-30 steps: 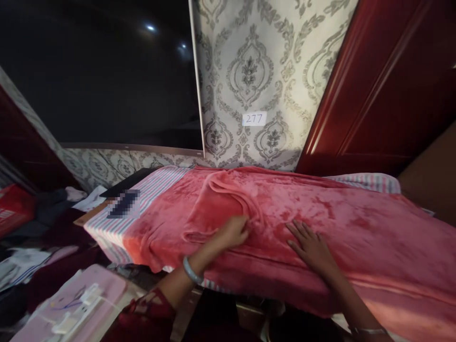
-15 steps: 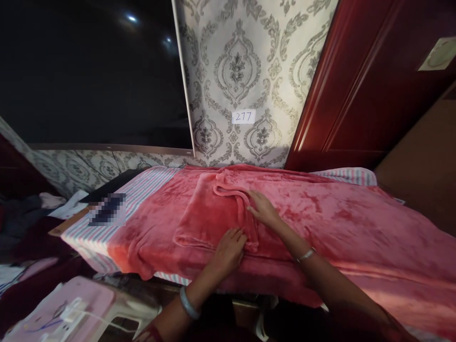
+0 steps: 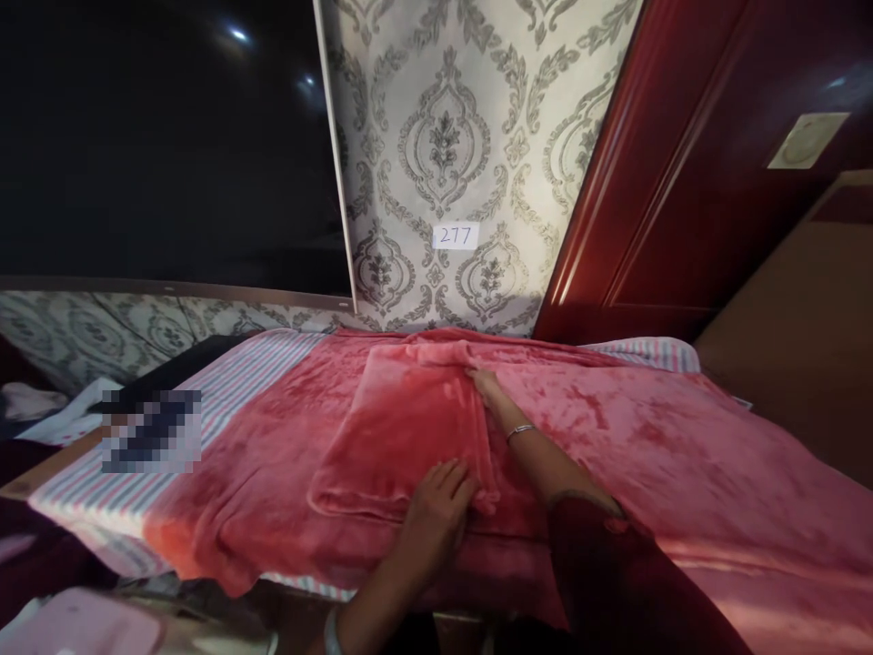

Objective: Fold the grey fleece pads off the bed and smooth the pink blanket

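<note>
A plush red blanket (image 3: 614,428) is spread over a table, with one end folded back on itself as a flap (image 3: 402,428). My left hand (image 3: 436,514) lies flat on the near corner of the flap, fingers stretched out. My right hand (image 3: 486,382) reaches across to the flap's far edge near the wall, fingers flat on the fabric, a thin bracelet on the wrist. Neither hand grips the cloth.
A striped cloth (image 3: 225,400) covers the table under the blanket at the left. A blurred dark object (image 3: 151,430) lies on it. Behind stand a patterned wall with a label reading 277 (image 3: 455,236), a dark screen (image 3: 156,136) and a red wooden door (image 3: 696,182).
My right hand has moved from the blanket at the right onto the flap and slid along its edge to the far side. My left hand stayed at the near corner. The camera moved closer.
</note>
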Demonstrator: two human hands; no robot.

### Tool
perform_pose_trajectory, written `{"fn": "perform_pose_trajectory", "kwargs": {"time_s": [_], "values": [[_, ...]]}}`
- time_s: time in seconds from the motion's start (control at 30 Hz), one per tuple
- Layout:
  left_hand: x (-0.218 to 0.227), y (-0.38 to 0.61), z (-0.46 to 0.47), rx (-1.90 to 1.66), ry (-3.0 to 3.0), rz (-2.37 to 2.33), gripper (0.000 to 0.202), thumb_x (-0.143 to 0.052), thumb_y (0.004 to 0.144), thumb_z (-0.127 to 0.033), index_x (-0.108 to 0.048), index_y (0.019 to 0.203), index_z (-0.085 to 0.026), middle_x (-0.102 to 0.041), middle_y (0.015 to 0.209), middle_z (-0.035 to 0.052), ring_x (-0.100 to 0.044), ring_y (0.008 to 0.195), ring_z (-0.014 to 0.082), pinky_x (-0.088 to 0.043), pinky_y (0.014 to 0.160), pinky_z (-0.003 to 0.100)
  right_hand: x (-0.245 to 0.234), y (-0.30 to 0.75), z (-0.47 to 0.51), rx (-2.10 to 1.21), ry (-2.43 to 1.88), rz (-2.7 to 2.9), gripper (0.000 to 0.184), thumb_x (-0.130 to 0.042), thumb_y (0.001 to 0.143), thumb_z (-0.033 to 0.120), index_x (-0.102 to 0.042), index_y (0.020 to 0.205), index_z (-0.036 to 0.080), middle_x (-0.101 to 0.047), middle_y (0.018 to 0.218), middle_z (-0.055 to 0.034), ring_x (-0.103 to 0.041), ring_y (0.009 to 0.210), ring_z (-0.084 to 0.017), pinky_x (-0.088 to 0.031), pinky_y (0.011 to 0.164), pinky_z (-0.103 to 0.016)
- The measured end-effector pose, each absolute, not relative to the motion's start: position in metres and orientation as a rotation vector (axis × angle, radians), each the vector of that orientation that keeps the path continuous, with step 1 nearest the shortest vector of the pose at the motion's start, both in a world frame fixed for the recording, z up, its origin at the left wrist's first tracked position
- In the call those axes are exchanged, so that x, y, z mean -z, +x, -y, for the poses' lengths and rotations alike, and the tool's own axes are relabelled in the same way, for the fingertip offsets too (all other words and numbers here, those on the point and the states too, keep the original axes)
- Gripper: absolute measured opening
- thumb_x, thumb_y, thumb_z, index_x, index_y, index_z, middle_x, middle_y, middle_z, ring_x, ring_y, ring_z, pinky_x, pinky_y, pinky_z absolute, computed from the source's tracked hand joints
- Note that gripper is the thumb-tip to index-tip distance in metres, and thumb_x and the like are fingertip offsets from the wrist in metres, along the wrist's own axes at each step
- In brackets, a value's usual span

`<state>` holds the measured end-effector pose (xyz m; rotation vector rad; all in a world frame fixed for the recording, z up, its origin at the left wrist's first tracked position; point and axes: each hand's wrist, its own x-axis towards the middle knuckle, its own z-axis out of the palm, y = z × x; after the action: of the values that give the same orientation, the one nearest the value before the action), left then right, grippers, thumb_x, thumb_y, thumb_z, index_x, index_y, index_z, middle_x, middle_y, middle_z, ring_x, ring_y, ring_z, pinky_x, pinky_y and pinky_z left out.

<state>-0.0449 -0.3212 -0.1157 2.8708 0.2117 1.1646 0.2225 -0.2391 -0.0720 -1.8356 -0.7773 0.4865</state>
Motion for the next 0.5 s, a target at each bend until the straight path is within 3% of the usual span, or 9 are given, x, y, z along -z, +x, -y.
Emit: {"fn": "perform_pose_trajectory", "kwargs": {"time_s": [0.13, 0.3, 0.5], "values": [[0.126, -0.04, 0.325, -1.175, 2.857, -0.196, 0.03, -0.053, 0.083, -0.005, -0.067, 0.105, -0.018, -0.074, 0.111, 0.0109, -0.069, 0.103, 0.0242, -0.057, 0.092, 0.041, 0.083, 0.234, 0.242, -0.657, -1.741, 0.607, 0.024, -0.066, 0.088, 0.036, -0.072, 0.092, 0.013, -0.072, 0.072, -0.0086, -0.068, 0.067, -0.022, -0.06, 0.071, -0.036], [0.122, -0.042, 0.325, -1.177, 2.844, -0.175, 0.033, -0.051, 0.084, -0.005, -0.068, 0.109, -0.017, -0.074, 0.111, 0.0117, -0.068, 0.105, 0.0242, -0.056, 0.092, 0.041, 0.079, 0.243, 0.23, -0.702, -1.69, 0.516, 0.016, -0.072, 0.082, 0.029, -0.072, 0.09, 0.015, -0.07, 0.069, -0.0045, -0.067, 0.065, -0.021, -0.059, 0.067, -0.033], [0.107, -0.035, 0.33, -1.071, 2.866, -0.203, 0.032, -0.05, 0.088, -0.007, -0.068, 0.112, -0.017, -0.073, 0.119, 0.0128, -0.066, 0.112, 0.0255, -0.054, 0.098, 0.042, 0.077, 0.257, 0.224, -0.622, -1.704, 0.533, 0.019, -0.072, 0.08, 0.022, -0.072, 0.098, 0.016, -0.07, 0.074, -0.0011, -0.065, 0.068, -0.016, -0.055, 0.068, -0.025]]}}
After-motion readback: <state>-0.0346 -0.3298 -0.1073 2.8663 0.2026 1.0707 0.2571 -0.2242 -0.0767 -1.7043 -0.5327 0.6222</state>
